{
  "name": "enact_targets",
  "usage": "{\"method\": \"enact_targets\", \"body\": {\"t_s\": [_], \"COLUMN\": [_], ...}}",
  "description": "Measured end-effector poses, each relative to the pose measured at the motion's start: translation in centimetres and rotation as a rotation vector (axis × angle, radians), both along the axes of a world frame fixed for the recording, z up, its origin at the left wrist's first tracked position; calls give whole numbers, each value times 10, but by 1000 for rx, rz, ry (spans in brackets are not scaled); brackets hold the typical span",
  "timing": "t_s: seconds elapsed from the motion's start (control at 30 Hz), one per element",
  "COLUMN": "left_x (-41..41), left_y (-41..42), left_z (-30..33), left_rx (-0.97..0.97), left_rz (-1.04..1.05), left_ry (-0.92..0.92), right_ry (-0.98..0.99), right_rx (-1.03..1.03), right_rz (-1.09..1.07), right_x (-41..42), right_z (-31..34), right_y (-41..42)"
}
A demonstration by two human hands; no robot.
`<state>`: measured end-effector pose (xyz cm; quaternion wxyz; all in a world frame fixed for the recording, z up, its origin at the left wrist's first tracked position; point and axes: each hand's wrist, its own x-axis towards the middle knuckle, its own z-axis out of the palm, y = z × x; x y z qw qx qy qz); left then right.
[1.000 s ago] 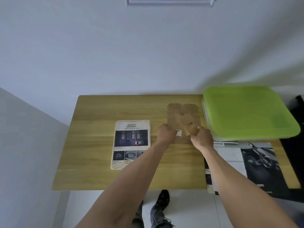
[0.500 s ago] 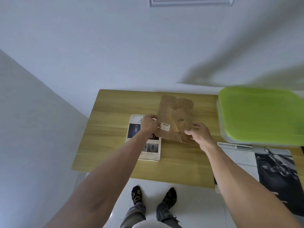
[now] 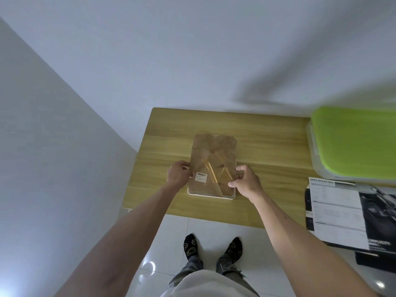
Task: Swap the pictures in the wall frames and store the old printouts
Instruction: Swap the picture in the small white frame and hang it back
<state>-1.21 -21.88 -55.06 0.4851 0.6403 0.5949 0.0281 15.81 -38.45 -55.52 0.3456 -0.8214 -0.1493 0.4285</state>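
Head view: the brown backing board point(image 3: 214, 161) lies over the white frame point(image 3: 211, 196) mid-table, near the wooden table point(image 3: 171, 129)'s front edge. The left hand point(image 3: 179, 175) and right hand point(image 3: 246, 182) pinch its side edges. A green-lidded bin point(image 3: 353, 144) sits far right, closed, above a printout point(image 3: 338, 213).

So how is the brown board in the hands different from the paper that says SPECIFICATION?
The brown board is plain cardboard with a small barcode sticker; the SPECIFICATION paper is printed in black, white and grey.
The left hand and right hand both hold the brown board; nobody touches the SPECIFICATION paper.
The brown board is over the table's middle; the SPECIFICATION paper hangs off its right end.
Both are flat rectangles.
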Motion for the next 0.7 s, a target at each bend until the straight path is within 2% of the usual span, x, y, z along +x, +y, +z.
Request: {"method": "enact_targets", "body": {"t_s": [0.17, 0.37, 0.7], "left_x": [-11, -17, -9], "left_y": [-4, 5, -6], "left_z": [-12, -43, -21], "left_rx": [24, -34, 106], "left_rz": [-32, -8, -149], "left_ry": [-35, -83, 36], "right_ry": [-89, -140, -252], "right_rx": [-49, -77, -169], "right_rz": [-7, -41, 66], "right_x": [-16, -22, -24], "right_z": [-2, 1, 1], "right_y": [-4, -3, 1]}}
